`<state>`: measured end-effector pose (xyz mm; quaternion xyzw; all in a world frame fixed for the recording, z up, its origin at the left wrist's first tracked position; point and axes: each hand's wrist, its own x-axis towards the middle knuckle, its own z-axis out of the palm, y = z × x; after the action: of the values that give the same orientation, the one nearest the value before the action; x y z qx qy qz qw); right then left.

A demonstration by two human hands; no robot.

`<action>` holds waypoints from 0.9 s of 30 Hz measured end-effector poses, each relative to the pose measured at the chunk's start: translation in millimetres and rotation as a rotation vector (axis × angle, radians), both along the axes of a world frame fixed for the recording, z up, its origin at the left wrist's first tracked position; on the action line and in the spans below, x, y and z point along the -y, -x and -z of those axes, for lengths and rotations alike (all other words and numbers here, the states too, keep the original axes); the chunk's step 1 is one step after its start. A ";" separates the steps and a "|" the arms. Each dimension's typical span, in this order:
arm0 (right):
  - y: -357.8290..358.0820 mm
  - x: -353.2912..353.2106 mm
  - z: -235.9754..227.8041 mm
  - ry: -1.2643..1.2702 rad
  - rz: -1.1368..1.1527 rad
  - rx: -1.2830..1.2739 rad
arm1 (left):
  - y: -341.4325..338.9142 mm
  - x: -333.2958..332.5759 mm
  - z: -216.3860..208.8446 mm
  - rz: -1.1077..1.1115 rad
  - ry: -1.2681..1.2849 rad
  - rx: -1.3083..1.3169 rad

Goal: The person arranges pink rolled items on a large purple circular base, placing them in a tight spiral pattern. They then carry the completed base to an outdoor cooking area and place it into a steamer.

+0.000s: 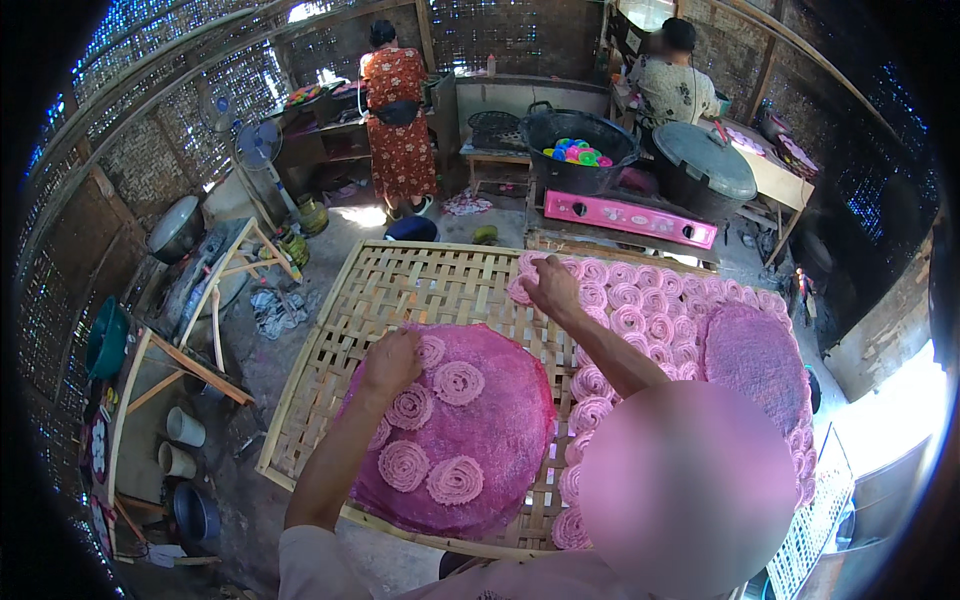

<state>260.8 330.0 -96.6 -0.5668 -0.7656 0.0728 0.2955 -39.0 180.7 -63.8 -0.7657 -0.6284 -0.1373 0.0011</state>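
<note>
A round magenta mesh mat point(500, 400) lies on the woven bamboo rack point(400, 270) before me, bearing several pink coiled discs point(457, 382) with ridged, noodle-like strands. At the mat's far left edge, my left hand point(392, 362) is closed beside one disc; whatever its fingertips grip is hidden. My right hand point(553, 290) reaches to the rack's far side, thumb and fingers closed on a pink coiled disc point(519, 291) at the end of the far row. Many more discs point(627, 318) cover the rack's right part in close rows. A second purple mat point(755, 355) rests on them.
Past the rack stand a pink stove point(630, 217), a black tub point(580, 150) with colourful pieces and a large lidded pot point(705, 165). Two people point(398, 130) work at the back tables. Wooden frames point(215, 290) and a fan point(258, 145) are left. A blurred circle hides the lower right.
</note>
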 end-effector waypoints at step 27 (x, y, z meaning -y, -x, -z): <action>-66.5 62.4 22.5 -0.155 0.047 -0.053 | -62.3 26.5 -27.1 0.132 0.284 0.324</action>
<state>327.4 267.6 -119.1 -0.5579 -0.7473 0.0215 0.3604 23.3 154.2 -36.7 -0.7654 -0.5820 -0.1685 -0.2167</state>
